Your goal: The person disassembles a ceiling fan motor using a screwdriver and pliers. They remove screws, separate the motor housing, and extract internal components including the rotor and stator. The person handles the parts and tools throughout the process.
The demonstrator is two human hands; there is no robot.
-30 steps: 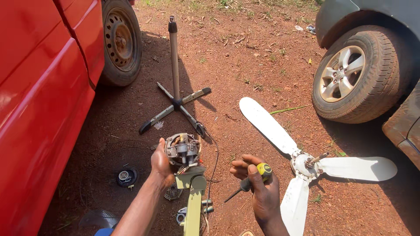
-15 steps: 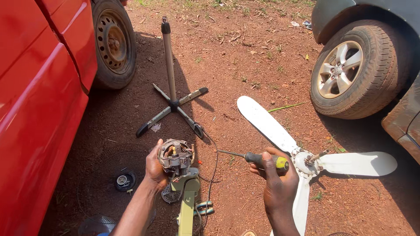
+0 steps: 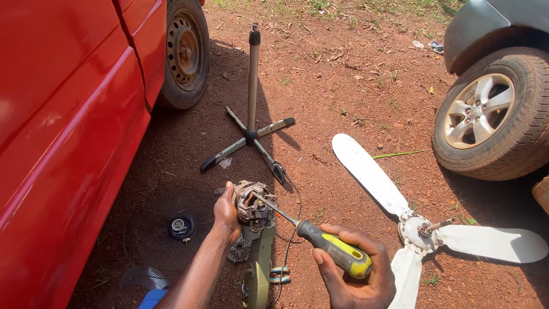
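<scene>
From the head view, our left hand [image 3: 226, 213] wraps its fingers around the side of a bare fan motor [image 3: 255, 203], which sits atop a pale green fan housing [image 3: 259, 264] standing off the red dirt. Our right hand [image 3: 354, 274] has its fingers closed tight on the yellow-and-black handle of a screwdriver [image 3: 320, 243]. The tool's long axis runs up and to the left from those fingers, and its tip rests on the top of the motor, just right of the left hand's fingertips. So the motor lies up-left of the right fingers and directly against the left ones; the left hand is the nearer. Beyond the left fingers stands a fan stand [image 3: 251, 123] with crossed feet; left of them a round wire guard [image 3: 174, 226] lies flat beside a red car [image 3: 68, 131]. Right of the right fingers lies a white fan blade set [image 3: 420, 232], and farther off a grey car wheel [image 3: 492, 114].
</scene>
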